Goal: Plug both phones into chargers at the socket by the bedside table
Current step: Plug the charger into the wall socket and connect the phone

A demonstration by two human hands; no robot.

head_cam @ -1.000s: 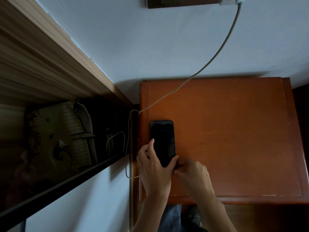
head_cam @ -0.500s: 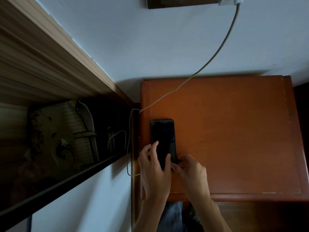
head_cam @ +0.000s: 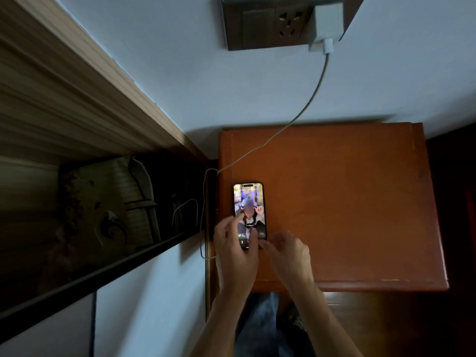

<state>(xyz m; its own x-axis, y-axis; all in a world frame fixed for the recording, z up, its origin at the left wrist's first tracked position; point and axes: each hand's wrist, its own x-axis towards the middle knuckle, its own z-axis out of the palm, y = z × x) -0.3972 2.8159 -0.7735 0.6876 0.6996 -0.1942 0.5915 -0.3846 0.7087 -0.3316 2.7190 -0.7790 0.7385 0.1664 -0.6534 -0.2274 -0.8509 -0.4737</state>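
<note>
Light is now given off by the screen of the phone (head_cam: 249, 202), which was dark half a second ago: a lock picture and blurred clock digits can be made out. More of the wall (head_cam: 180, 73) is taken in than before, so that the socket (head_cam: 265, 24) and the white charger (head_cam: 327, 21) plugged into its right side are seen whole. The phone itself has hardly been shifted. It lies face up on the bedside table (head_cam: 347, 202), close to the left edge, with its long axis running from the person towards the wall, the top end with the dark notch pointed at the wall and the bottom end hidden beneath the hands. That lower end is held by the left hand (head_cam: 235, 253), with the forefinger curled at the left edge and the thumb laid across the glass. The right hand (head_cam: 287, 256) is set just beside it, its blurred fingers bent towards the bottom right corner; whether anything is pinched there cannot be told. The cable (head_cam: 313, 96) is led from the charger down to the table's left edge, dropped over the side in a loop and brought back under the left hand; its plug end is hidden.
</note>
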